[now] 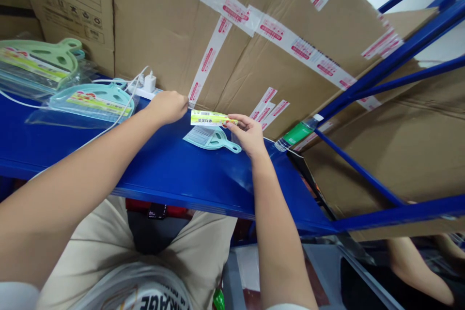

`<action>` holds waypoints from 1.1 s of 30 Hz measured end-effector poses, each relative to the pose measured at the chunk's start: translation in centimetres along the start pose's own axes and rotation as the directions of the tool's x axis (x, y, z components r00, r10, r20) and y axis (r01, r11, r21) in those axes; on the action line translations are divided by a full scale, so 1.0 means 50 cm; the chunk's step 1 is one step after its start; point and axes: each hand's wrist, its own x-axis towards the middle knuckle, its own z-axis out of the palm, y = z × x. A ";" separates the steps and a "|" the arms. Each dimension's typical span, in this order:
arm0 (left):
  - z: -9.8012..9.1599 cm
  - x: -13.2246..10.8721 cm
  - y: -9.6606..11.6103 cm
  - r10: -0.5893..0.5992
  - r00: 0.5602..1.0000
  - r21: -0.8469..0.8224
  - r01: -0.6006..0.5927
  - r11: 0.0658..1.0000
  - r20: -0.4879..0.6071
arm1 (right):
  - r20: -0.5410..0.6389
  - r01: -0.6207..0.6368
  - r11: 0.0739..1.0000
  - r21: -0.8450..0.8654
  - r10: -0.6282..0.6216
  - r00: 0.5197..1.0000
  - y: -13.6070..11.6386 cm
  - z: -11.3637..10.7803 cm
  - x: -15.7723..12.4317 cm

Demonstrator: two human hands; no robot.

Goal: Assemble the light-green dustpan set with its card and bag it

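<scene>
Far out to the left of my left hand lie a bagged green scoop [39, 60] and a bagged teal scoop [92, 99], both in slippery clear film on the blue shelf [163, 169]. Just beside my left wrist a white cable [138, 79] runs to a charger [149, 81]. If my forearm swings back that way, I judge it could snag the cable and drag the plug or the bags along.

My left hand [167, 106] is curled nearly into a fist, its fingertips nipping the left end of the label card [210, 117]. My right hand [249, 133] pinches the right end between thumb and fingers, so the card hangs stretched between both hands, just above the shelf. Pulling unevenly could bend or tear it, since each grip holds only an edge.

Right below the card, touching my right fingers, a small teal scoop [212, 139] lies in its clear bag on the shelf. A careless nudge could slide it towards the shelf's front edge.

Beyond my right hand a bottle [298, 133] with a green label lies wedged against the cardboard box [254, 58] by the rack's blue brace [363, 169]. A knock from my right elbow might roll it off the end.
</scene>
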 end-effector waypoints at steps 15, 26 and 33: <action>0.039 0.011 0.042 0.132 0.969 -0.877 0.125 0.464 0.208 | 0.101 -0.142 0.983 0.115 0.131 0.986 0.005 0.031 -0.006; -0.001 0.022 -0.034 -0.149 0.951 -0.574 0.284 0.768 0.272 | -0.236 -0.319 0.913 -0.254 0.261 0.936 0.045 0.017 0.014; 0.002 0.026 -0.069 -0.205 0.950 -0.003 0.211 0.977 0.234 | -0.019 -0.110 0.789 -0.605 0.124 0.992 0.035 0.017 0.004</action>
